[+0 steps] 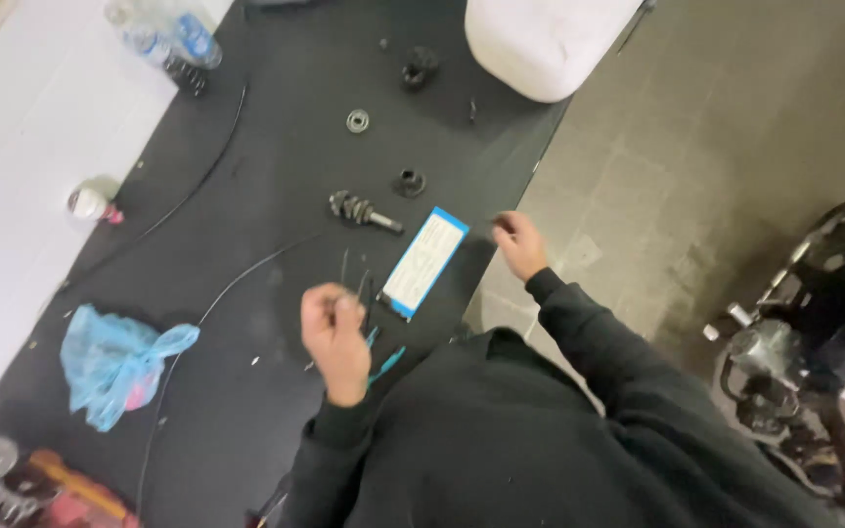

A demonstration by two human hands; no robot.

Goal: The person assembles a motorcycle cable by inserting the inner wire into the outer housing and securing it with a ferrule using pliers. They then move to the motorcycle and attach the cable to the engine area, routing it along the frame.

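Wires (362,288), thin and dark, pinched upright in the left hand (336,337) near the table's (276,147) front edge; right hand (518,242), loosely curled and empty, hovers at the right edge beside the card (424,262). Grip best kept firm, low.

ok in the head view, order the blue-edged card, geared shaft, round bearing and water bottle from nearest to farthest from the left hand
From the left hand:
1. Blue-edged card, just right of it.
2. Geared shaft, just beyond the card.
3. Round bearing, farther up the mat.
4. Water bottle, far corner, leftward.
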